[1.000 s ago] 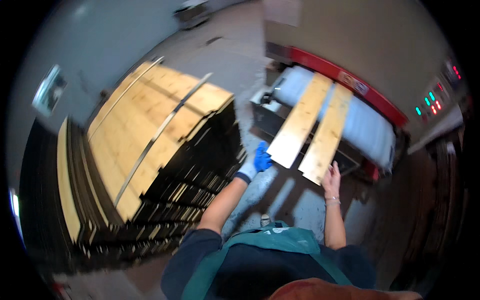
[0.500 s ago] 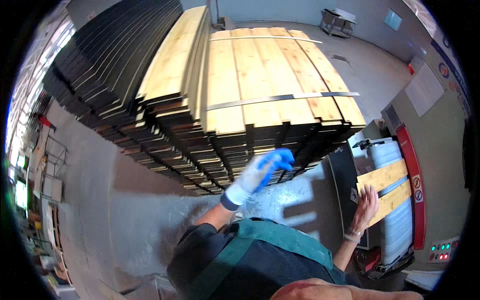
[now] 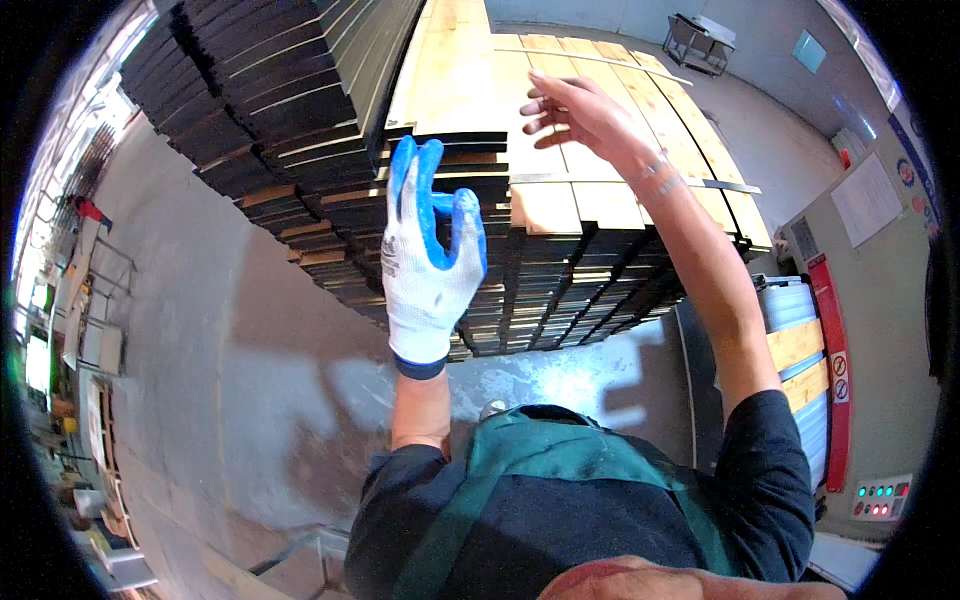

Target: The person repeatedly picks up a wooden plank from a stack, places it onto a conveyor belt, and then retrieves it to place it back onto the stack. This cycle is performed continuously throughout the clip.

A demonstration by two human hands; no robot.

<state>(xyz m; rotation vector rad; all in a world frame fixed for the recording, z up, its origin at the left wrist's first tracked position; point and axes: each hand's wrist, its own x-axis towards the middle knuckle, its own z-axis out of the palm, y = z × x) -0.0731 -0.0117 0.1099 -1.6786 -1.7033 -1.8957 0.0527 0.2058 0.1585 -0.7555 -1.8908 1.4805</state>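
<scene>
In a white glove with blue-coated fingers, my left hand (image 3: 428,262) is raised before the near ends of the upper boards, fingers apart and holding nothing. Whether a fingertip touches the board ends I cannot tell. My bare right hand (image 3: 585,118) hovers over the stack with loosely bent, parted fingers and nothing in them. Beneath and beside the hands is a raised pile of pale wooden boards (image 3: 452,95) with dark ends. To its right lies a lower layer of pale boards (image 3: 603,200) crossed by thin strips. Darker boards (image 3: 290,75) are piled higher on the left.
At the right stands a machine with a red upright panel (image 3: 832,370), two short wooden boards (image 3: 797,348) on a ribbed light surface, and a button panel (image 3: 882,497). A cart (image 3: 699,42) stands by the far wall. Grey floor (image 3: 200,350) spreads on the left.
My right hand has left the short boards at the machine and swung left over the stack. My left hand has moved left and up to the raised pile. The view has shifted nearer the pile.
</scene>
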